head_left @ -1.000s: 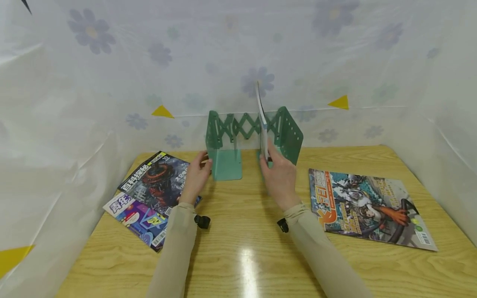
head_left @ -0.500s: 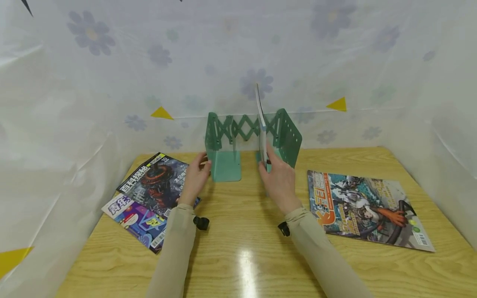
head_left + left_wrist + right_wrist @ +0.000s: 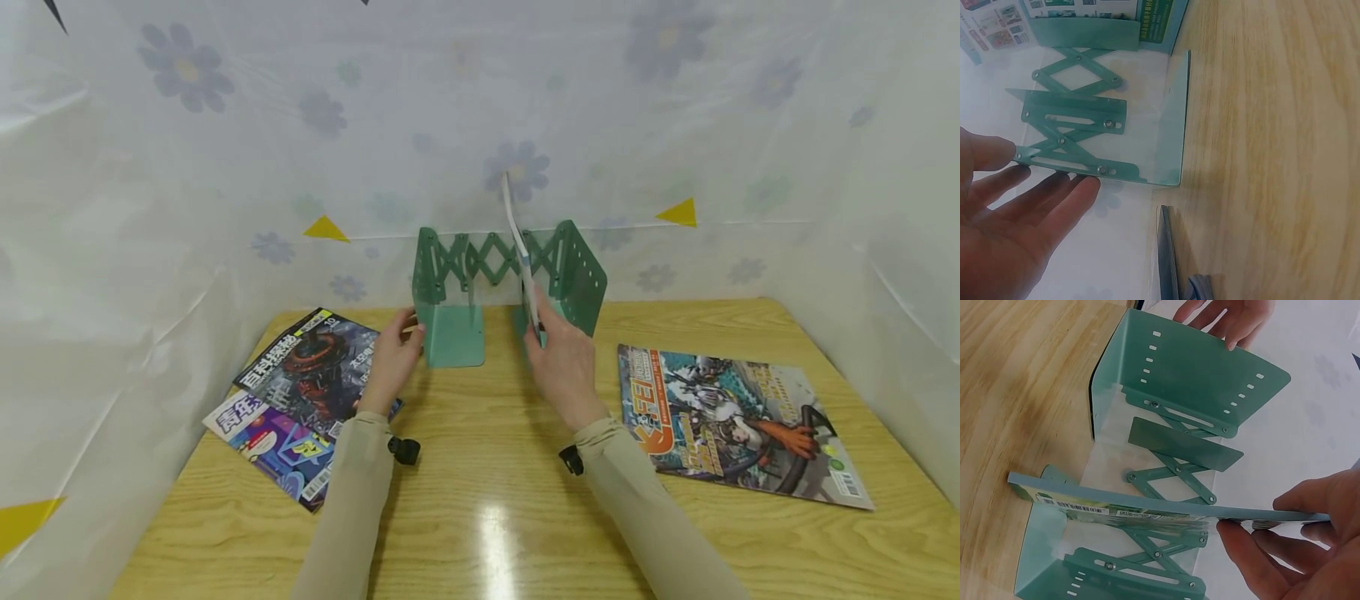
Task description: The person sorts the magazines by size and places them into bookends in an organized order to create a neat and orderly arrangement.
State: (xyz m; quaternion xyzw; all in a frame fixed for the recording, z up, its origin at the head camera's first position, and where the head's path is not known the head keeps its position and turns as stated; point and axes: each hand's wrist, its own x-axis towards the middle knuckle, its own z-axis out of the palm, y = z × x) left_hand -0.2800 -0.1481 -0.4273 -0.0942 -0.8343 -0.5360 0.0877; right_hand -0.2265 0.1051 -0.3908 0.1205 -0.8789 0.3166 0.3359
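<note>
An expandable green metal bookend [image 3: 459, 337] stands at the back of the table, its scissor lattice stretched between two side panels. My left hand [image 3: 392, 360] is at its left panel; in the left wrist view the thumb and fingers [image 3: 1075, 203] lie on either side of the panel's edge, pinching it. My right hand [image 3: 564, 360] grips a thin magazine [image 3: 516, 229] between thumb and fingers near the right panel. The magazine is upright, its top leaning left. In the right wrist view its barcoded edge [image 3: 1104, 501] crosses over the lattice; its cover is mostly hidden there.
Two overlapping magazines lie at left, a dark one [image 3: 315, 367] over a purple one [image 3: 277, 446]. A larger magazine [image 3: 742, 425] lies flat at right. Behind the wooden table [image 3: 480, 517] hangs a floral curtain [image 3: 420, 142].
The upright magazine's top has tilted left, and its lower end has shifted slightly right with my right hand. My left hand stays at the bookend's left panel.
</note>
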